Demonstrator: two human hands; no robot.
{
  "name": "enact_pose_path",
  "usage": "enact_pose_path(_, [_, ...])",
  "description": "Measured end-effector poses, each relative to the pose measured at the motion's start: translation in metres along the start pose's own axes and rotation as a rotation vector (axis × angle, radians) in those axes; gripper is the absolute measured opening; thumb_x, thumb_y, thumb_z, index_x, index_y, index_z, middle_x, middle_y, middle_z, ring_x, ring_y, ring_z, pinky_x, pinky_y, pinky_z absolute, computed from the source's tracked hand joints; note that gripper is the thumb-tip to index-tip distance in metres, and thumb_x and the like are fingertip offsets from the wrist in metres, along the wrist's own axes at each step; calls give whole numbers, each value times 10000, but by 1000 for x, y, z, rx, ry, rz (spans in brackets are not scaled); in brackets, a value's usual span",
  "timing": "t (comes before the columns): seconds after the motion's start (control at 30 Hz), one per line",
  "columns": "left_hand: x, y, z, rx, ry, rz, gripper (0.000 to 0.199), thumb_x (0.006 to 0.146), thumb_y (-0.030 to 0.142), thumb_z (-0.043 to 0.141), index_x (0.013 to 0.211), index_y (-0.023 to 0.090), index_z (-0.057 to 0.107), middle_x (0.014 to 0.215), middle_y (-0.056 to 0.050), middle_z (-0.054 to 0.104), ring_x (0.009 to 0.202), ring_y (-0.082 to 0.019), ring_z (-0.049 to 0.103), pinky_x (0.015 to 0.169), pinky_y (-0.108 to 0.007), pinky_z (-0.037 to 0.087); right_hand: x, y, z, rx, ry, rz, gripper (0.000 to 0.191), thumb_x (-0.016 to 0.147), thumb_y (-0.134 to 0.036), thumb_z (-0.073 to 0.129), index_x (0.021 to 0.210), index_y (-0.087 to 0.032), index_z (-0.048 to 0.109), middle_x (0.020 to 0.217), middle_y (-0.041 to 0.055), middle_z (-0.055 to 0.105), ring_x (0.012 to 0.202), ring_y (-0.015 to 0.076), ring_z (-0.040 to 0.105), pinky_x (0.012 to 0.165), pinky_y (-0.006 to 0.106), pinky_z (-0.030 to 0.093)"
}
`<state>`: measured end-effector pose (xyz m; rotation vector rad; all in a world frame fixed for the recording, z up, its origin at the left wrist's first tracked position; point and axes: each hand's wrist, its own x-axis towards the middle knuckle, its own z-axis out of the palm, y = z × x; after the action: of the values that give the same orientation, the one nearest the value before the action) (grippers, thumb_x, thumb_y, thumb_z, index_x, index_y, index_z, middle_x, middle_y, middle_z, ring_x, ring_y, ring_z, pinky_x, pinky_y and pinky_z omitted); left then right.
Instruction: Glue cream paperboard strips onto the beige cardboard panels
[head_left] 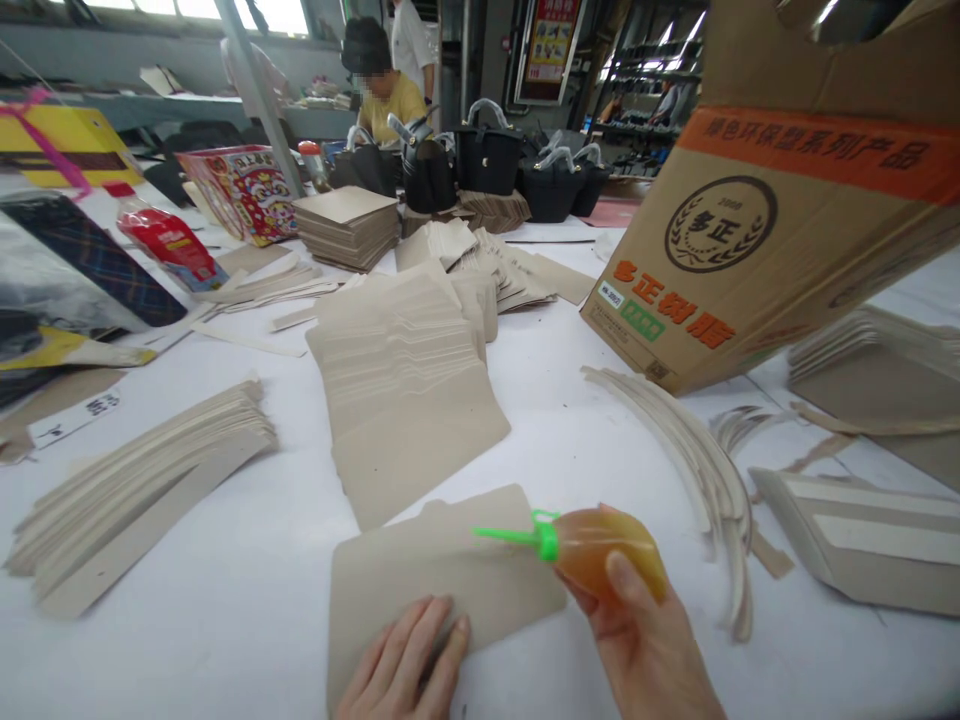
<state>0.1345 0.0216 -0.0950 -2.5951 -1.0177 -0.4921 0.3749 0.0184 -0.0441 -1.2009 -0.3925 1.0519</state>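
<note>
My right hand [637, 620] is wrapped round a squeeze bottle [607, 550] of amber liquid, its green nozzle pointing left above a flat grey-beige board piece [375, 570]. My left hand [409, 660] rests on the lower part of that board, fingers extended and slightly bent. Just beyond the board lies a fanned pile of similar pieces [412, 430]. On the left is a stack of long board strips [150, 480]. Thin curved strips [690, 460] lie to the right of the bottle.
A large cardboard box [675, 290] stands tilted at the right, near folded board pieces [877, 540]. Behind are a square stack [349, 225], black bags [487, 155], a red-labelled bottle [169, 240] and a seated person [394, 100].
</note>
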Motion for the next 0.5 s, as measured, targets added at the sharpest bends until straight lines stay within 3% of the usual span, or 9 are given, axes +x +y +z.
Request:
enact_pose_path(0.1, [3,11,-3,-68,74,-148,381,885,138,378,1141,275,625,1170,62,668,1102,-128,580,926,-255,441,7,-7,14,226,-79,198,275,826,-432,651,1025,-243,669,1064,90,711,921,279,695,790,430,592])
enact_pose_path(0.17, [4,13,-5,-40,74,-132,364,899,154,364,1132,240,630,1172,64,667,1106,-119,571,944,-242,432,6,-6,20,225,-131,229,254,808,-392,682,1019,-250,675,1062,84,713,921,279,695,788,424,593])
enact_pose_path(0.27, [2,11,-8,11,23,-56,363,943,356,368,1154,202,620,1206,46,651,1143,-130,545,944,-236,439,-2,6,23,113,-195,133,385,746,-309,759,1106,-271,627,1053,65,717,886,258,705,752,359,606])
enact_pose_path(0.37, [-2,8,-10,46,26,-26,561,912,592,313,1189,199,601,1244,34,629,1182,-151,518,944,-243,446,-11,20,23,-94,-284,-8,544,726,-244,785,1210,-303,543,1029,39,724,848,211,713,728,238,596])
enact_pose_path(0.5, [-6,7,-9,26,41,-32,643,884,654,264,1215,202,580,1271,27,612,1198,-156,512,945,-235,440,-25,32,31,-355,-405,-107,636,722,-237,789,1266,-316,468,1062,44,710,872,219,709,730,213,593])
